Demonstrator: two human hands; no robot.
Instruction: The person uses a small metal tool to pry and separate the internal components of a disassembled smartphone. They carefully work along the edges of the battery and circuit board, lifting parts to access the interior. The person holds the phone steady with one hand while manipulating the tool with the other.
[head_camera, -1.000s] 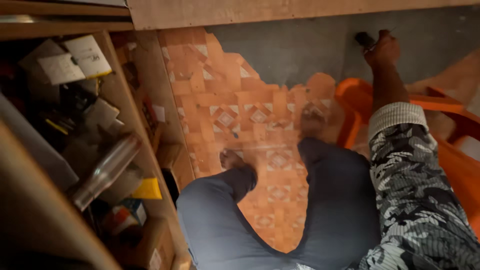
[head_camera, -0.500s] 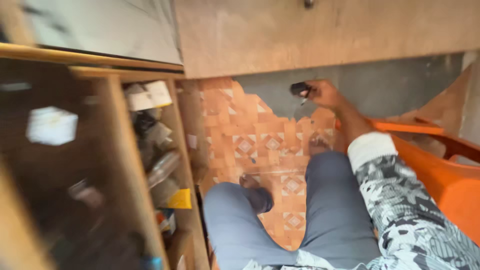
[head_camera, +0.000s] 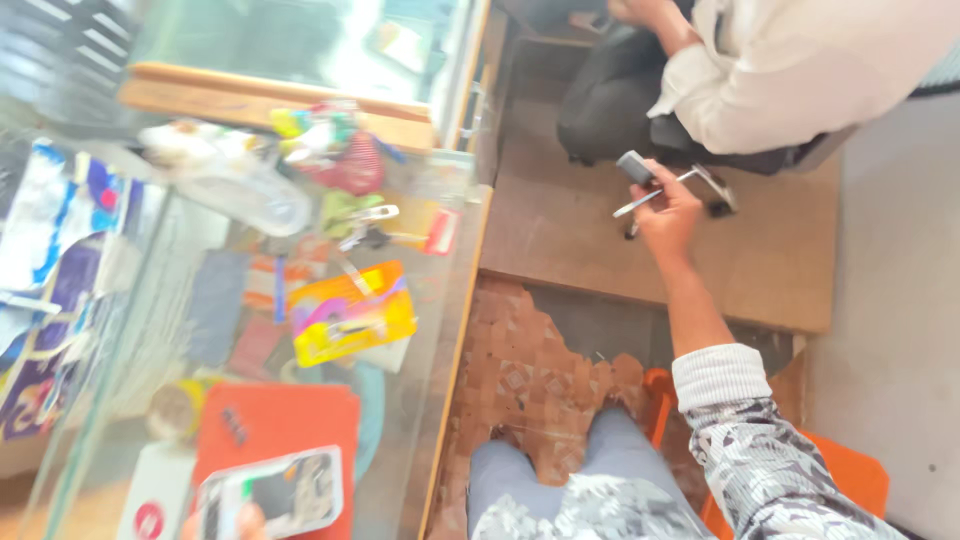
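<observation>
My right hand is raised in front of me, arm stretched out in a patterned sleeve with a white cuff. It is closed on a small dark grey block and a thin metal tool like tweezers. The hand hovers over a wooden step. At the bottom left edge, a bit of skin that may be my left hand's fingertips touches a phone lying on an orange pad. Too little shows to judge its grip.
A glass counter on the left covers bright packets, small tools and cards. Another person in a white shirt sits beyond the step. I sit on an orange plastic chair, knees over patterned floor tiles.
The view has swung up from the shelves and floor to the counter top and the other person. My right hand has lifted higher and further out, still holding the dark object.
</observation>
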